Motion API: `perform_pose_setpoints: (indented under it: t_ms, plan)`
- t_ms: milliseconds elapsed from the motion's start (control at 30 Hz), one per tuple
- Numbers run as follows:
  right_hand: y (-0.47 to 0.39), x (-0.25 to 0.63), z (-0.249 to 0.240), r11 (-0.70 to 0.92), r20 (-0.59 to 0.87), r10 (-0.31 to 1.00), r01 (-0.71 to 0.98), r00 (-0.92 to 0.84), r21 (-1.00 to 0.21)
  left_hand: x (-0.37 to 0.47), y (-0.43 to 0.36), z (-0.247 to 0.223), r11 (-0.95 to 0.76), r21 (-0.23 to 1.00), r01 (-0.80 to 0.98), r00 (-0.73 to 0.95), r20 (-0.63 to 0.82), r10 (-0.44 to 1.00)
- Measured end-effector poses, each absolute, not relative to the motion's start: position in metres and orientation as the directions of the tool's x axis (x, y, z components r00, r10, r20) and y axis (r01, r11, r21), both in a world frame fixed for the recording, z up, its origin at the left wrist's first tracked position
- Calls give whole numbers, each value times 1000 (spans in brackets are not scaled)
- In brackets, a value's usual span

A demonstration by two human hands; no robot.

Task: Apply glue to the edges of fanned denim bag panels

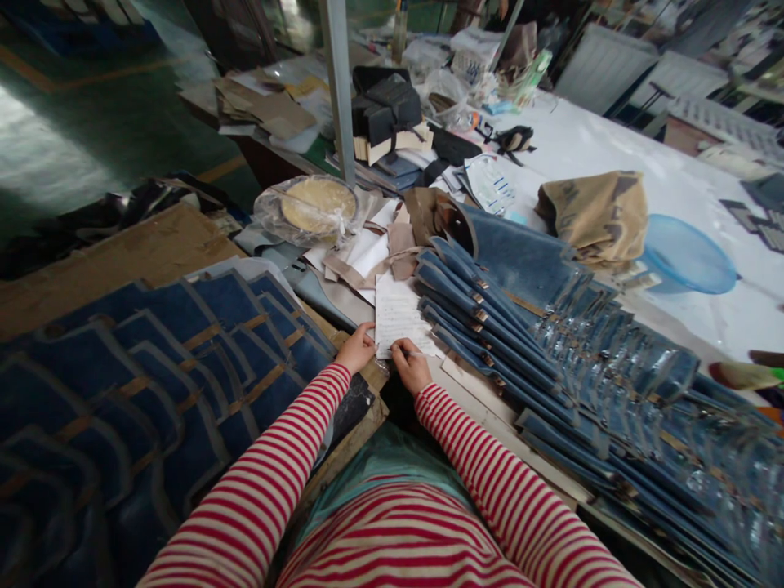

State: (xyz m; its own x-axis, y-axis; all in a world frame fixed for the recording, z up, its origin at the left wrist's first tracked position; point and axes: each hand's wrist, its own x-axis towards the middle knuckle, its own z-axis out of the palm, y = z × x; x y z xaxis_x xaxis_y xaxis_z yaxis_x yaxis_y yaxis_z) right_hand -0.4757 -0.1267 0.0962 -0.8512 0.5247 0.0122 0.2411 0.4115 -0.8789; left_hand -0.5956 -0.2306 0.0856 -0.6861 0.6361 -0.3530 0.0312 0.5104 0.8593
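Observation:
A white sheet of paper with handwritten lines (398,314) lies in front of me between two rows of blue pieces. My left hand (357,349) is at its lower left edge, thumb and fingers closed on the paper's side. At the bottom edge, my right hand (410,366) pinches the sheet with bent fingers. To the right, blue leather-like pieces with grey edging (490,327) stand stacked in an overlapping row, close to the right hand. More blue pieces with grey edges and tan strips (159,351) spread out on the left.
Beyond the paper sit a plastic-wrapped bowl of yellowish stuff (318,204) and brown scraps (401,245). A metal post (339,90) rises behind them. On the white table (588,147) are a brown cloth (597,216), a blue round plastic lid or basin (692,253) and black items (385,106).

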Motion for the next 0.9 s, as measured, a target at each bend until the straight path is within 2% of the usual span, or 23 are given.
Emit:
perform_pose_setpoints:
  t_ms: [900]
  plan:
    - [-127, -476, 96, 430, 23, 508, 230, -861, -873, -596, -231, 82, 509, 860, 36, -686, -349, 638]
